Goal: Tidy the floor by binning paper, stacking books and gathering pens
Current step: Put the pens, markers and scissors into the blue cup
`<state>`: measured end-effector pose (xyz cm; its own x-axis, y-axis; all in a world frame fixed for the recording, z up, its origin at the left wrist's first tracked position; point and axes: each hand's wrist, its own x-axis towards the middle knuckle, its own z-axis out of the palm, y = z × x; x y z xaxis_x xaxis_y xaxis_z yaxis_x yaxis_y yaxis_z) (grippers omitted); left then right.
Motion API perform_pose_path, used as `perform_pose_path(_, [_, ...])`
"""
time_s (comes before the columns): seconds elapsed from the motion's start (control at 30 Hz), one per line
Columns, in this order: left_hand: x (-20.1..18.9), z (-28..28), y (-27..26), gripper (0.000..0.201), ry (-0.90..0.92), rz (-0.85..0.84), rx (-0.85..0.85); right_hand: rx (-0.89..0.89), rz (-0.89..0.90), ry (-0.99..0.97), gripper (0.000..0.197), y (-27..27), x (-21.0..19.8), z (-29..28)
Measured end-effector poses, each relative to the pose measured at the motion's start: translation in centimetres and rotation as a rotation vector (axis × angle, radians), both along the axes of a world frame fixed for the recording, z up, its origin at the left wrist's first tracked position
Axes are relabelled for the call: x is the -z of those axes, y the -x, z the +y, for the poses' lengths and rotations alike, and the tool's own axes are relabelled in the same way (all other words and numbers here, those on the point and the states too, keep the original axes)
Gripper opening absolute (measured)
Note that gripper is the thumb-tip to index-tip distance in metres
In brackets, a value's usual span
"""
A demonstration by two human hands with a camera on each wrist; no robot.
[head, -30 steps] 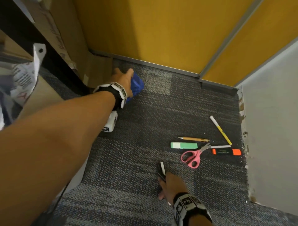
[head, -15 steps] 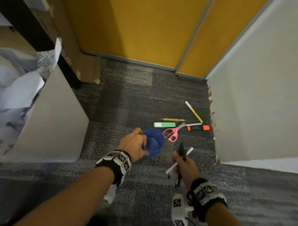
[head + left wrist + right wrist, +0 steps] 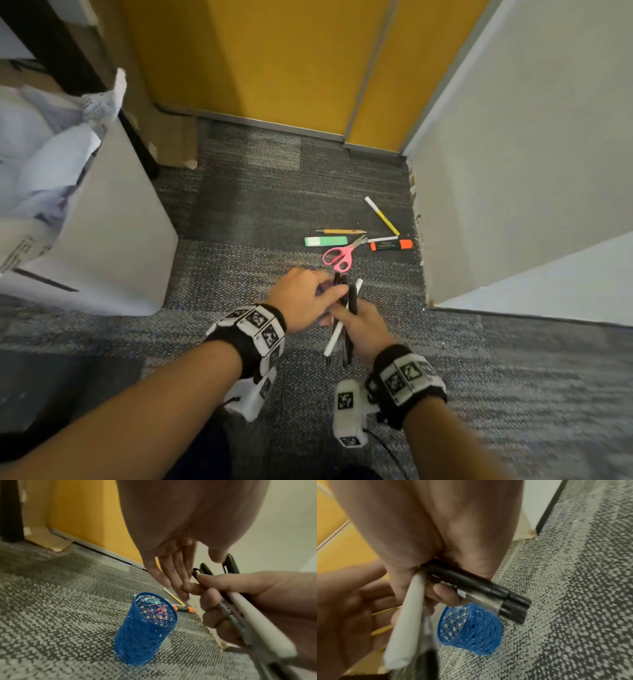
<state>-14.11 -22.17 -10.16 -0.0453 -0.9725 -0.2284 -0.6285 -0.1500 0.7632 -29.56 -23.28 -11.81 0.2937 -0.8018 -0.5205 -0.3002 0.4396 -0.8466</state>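
My right hand grips a bundle of black and white pens just above the carpet. My left hand lies beside it, its straight fingers touching the pens' upper ends. A blue mesh pen cup stands upright on the carpet under both hands; in the head view the left hand hides nearly all of it. In the right wrist view the pens hang over the cup. Loose ahead lie pink scissors, a green marker, an orange highlighter, a yellow pen and a brown pencil.
A white box stuffed with crumpled paper stands at the left. A white partition closes the right side and a yellow wall the far side. Cardboard leans in the far left corner.
My left hand brought the blue cup from the far corner, let go of it on the carpet and moved onto the pens. My right hand lifted the pens off the floor.
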Motion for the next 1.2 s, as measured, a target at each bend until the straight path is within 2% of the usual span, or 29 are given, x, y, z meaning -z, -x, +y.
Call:
perform_pose_path(0.17, [-0.3,-0.9,0.0,0.028,-0.261,0.563,-0.086,-0.111,-0.096,-0.015,0.011,-0.6,-1.4,-0.2])
perform_pose_path(0.27, [-0.6,-1.1,-0.1,0.024,-0.319,0.703,-0.128,-0.128,-0.148,-0.070,0.015,-0.5,-1.4,-0.2])
perform_pose_path(0.37, [-0.7,-1.4,-0.5,0.019,-0.304,0.796,-0.243,-0.055,-0.199,-0.155,0.026,-0.8,-1.1,-0.2])
perform_pose_path(0.47, [0.1,-1.9,-1.2,0.017,-0.283,0.803,-0.388,0.039,-0.299,-0.245,0.033,-0.8,-1.0,-0.4])
perform_pose_path(0.53, [0.5,-2.1,-1.3,0.018,-0.278,0.776,-0.438,-0.001,-0.214,-0.226,0.040,-0.6,-0.7,-0.5])
perform_pose_path(0.6, [0.8,-2.2,-1.2,0.020,-0.242,0.668,-0.397,-0.053,-0.121,-0.185,0.046,-0.5,-0.5,-0.5])
perform_pose_path(0.7, [0.7,-1.9,-0.8,0.022,-0.248,0.590,-0.313,-0.045,-0.106,-0.137,0.037,-1.0,-0.9,-0.5])
perform_pose_path(0.8, [0.5,-1.6,-0.2,0.030,-0.279,0.663,-0.265,-0.039,-0.153,-0.176,0.025,-1.1,-1.2,-0.4])
perform_pose_path(0.9, [0.4,-1.4,-0.1,0.025,-0.298,0.720,-0.233,-0.016,-0.251,-0.299,0.017,-1.0,-1.5,-0.3])
perform_pose_path(1.0, [0.1,-1.5,-0.5,0.023,-0.318,0.786,-0.186,-0.010,-0.307,-0.342,0.022,-0.8,-1.8,-0.4])
perform_pose_path(1.1, [-0.1,-2.0,-0.8,0.026,-0.279,0.778,-0.302,0.112,-0.364,-0.356,0.042,-0.4,-1.9,-0.8])
perform_pose_path(1.2, [0.4,-2.5,-1.4,0.034,-0.242,0.709,-0.421,0.116,-0.277,-0.288,0.041,0.5,-1.5,-1.0])
